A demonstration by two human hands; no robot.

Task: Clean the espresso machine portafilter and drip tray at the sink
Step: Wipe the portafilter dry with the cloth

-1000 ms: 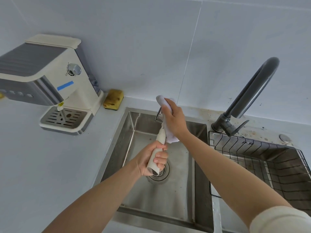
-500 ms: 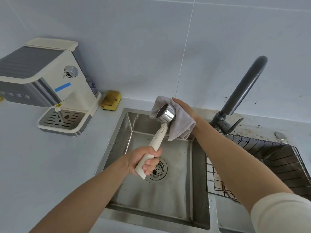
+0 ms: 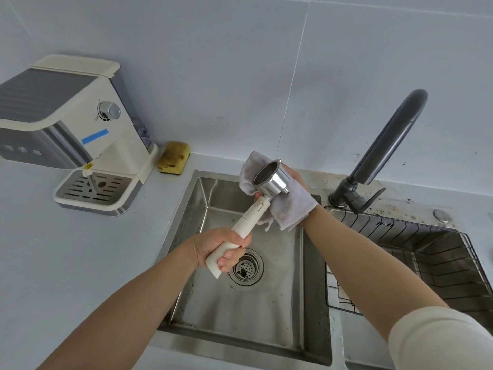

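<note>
We held the portafilter (image 3: pixel 262 193) over the sink (image 3: pixel 266 303), between our two hands and well above the drain (image 3: pixel 246 267). Our left hand (image 3: pixel 218 248) was closed around the low end of its cream handle; our right hand (image 3: pixel 294 180) sat behind the steel basket end, cupping it through a grey cloth (image 3: pixel 289 206), with fingers spread under the fabric rather than clenched. The long axis ran from near-left, by the drain, up and away to the right, so the basket's open mouth faced up and toward the left. That slant was what the next wipe turned on, in our judgement: the right hand was the nearer one to the basket and already touching it, while the left only steadied the far end. The drip tray (image 3: pixel 94 192) sat in the espresso machine (image 3: pixel 66 124) on the counter, well to the left, nearer our left arm, and looked untouched
</note>
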